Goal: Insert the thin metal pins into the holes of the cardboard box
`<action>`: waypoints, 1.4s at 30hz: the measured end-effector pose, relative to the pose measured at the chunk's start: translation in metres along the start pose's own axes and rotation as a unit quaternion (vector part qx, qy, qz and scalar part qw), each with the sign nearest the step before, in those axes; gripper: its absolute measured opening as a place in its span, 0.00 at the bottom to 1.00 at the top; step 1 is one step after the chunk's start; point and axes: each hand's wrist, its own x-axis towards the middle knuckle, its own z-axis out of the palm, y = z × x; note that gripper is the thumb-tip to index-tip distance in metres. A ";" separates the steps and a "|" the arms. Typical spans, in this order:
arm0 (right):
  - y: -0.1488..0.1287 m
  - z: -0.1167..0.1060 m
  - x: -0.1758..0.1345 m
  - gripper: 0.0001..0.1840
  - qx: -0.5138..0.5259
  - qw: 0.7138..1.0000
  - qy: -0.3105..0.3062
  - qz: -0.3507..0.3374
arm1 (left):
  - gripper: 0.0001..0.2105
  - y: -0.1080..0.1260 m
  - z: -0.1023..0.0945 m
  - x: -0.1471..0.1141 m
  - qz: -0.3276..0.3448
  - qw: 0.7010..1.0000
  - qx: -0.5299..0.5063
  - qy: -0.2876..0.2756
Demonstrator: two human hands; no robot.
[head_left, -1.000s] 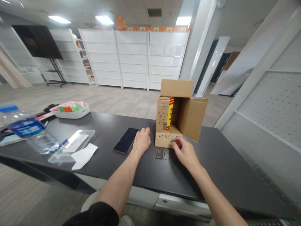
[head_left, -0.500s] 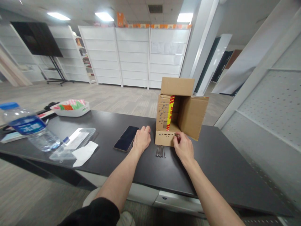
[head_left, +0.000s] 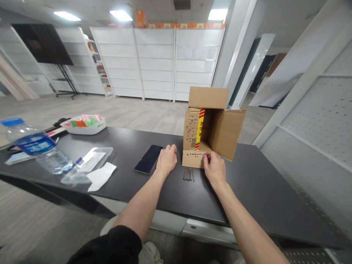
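An upright cardboard box (head_left: pixel 224 130) faces me with its flaps open. Dark nail heads dot its left flap, and the low front flap (head_left: pixel 189 161) has a row of small holes. At the right part of that front flap, my right hand (head_left: pixel 215 167) is closed in a pinch on a nail, mostly hidden by the fingers. Several loose nails (head_left: pixel 188 173) lie side by side on the table before the box. My left hand (head_left: pixel 167 159) rests between box and phone (head_left: pixel 149 159), its fingers curled; whatever they may hold is hidden.
On the dark table (head_left: pixel 247 205) to the left are a white paper (head_left: pixel 101 177), a clear plastic case (head_left: pixel 103 156), a water bottle (head_left: pixel 41 146) and a white basket (head_left: pixel 82 129) of coloured packets. A perforated panel (head_left: pixel 316 121) stands at the right.
The view has tilted slightly downward. My right hand stays at the front flap, with its fingers now covering more of the nail. My left hand holds its place.
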 end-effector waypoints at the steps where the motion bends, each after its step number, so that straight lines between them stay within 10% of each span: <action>1: 0.000 0.001 0.000 0.14 -0.004 1.000 0.002 -0.001 | 0.10 0.000 0.000 0.000 -0.001 1.000 0.002 -0.001; 42: -0.008 0.004 0.001 0.10 -0.081 0.996 -0.003 0.021 | 0.10 0.000 0.000 0.000 -0.002 1.000 0.016 -0.001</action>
